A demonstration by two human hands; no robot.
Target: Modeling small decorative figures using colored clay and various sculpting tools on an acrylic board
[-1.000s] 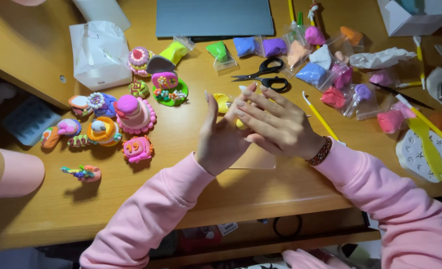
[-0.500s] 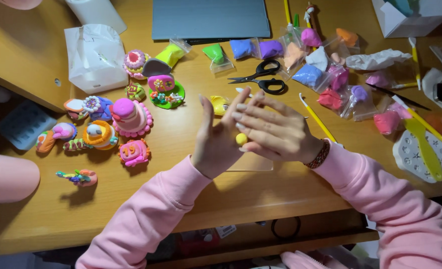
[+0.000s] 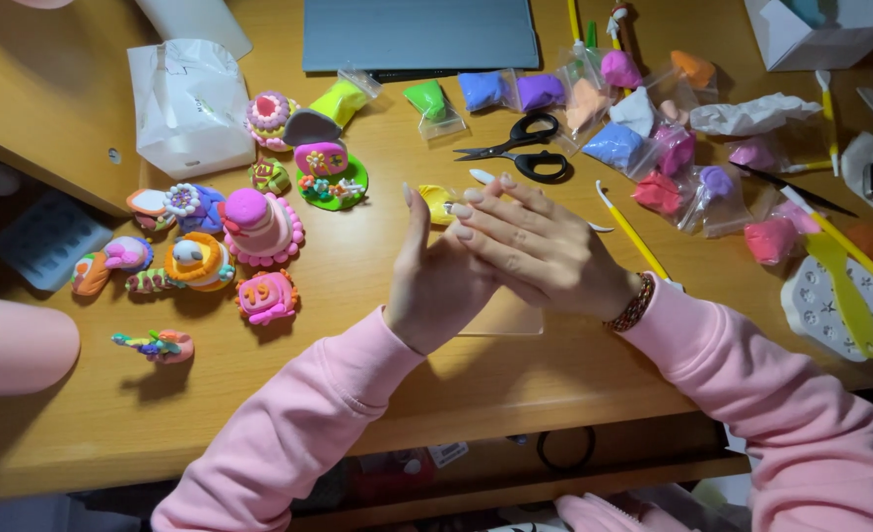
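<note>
The left hand (image 3: 436,286) and the right hand (image 3: 540,251) meet palm to palm above the wooden desk (image 3: 377,394), both held flat with fingers straight, the right laid across the left; whatever is pressed between them is hidden, so I cannot tell what they hold. Just beyond the fingertips a yellow lump of clay in a clear bag (image 3: 438,202) lies on the desk, and black scissors (image 3: 525,148) rest a little farther back. To the left stand finished clay figures, among them a pink tiered cake (image 3: 259,227) and a small pink block (image 3: 267,296). Bagged clay in green, blue, purple and pink lines the far edge, beside a grey laptop (image 3: 421,34). A white star-patterned mould (image 3: 835,315) with a yellow tool sits at the right.
</note>
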